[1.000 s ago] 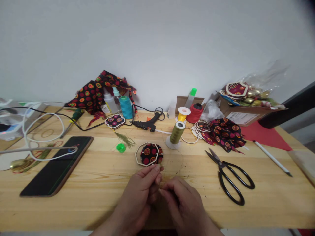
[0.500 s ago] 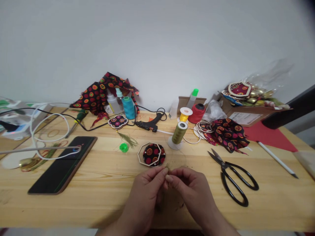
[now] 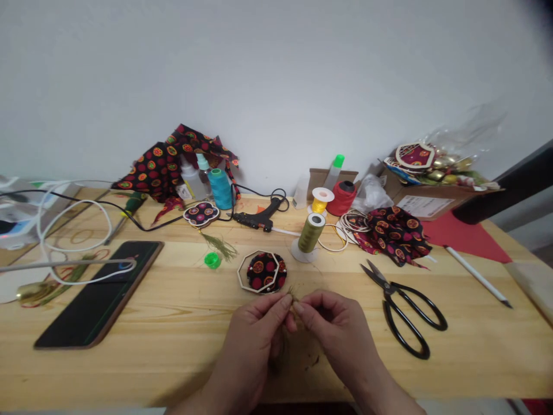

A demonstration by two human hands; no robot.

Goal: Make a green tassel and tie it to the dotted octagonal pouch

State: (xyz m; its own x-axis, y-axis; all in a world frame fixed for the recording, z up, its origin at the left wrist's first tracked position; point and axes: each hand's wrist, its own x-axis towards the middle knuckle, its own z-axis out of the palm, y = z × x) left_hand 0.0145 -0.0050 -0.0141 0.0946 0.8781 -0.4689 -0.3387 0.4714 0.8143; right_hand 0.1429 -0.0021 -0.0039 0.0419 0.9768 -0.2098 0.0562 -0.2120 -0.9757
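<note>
My left hand (image 3: 254, 340) and my right hand (image 3: 334, 328) meet fingertip to fingertip over the wooden table (image 3: 173, 323). Both pinch a small bundle of olive-green thread (image 3: 292, 295) between thumb and forefinger. Just beyond the fingers lies a round patch of dark patterned fabric with a wooden octagon frame (image 3: 261, 271) on it. An olive-green thread spool (image 3: 310, 233) stands behind that, a little to the right. A fine strand seems to run from the spool toward my hands.
Black scissors (image 3: 404, 314) lie to the right, a phone (image 3: 101, 291) and white cables (image 3: 73, 230) to the left. A glue gun (image 3: 259, 219), teal, yellow and red spools, bottles, fabric scraps (image 3: 395, 233), a green cap (image 3: 212, 260) and a cardboard box (image 3: 432, 196) crowd the back.
My hands have risen from the table edge and come together in a pinch on the thread just in front of the fabric patch. The view has shifted slightly.
</note>
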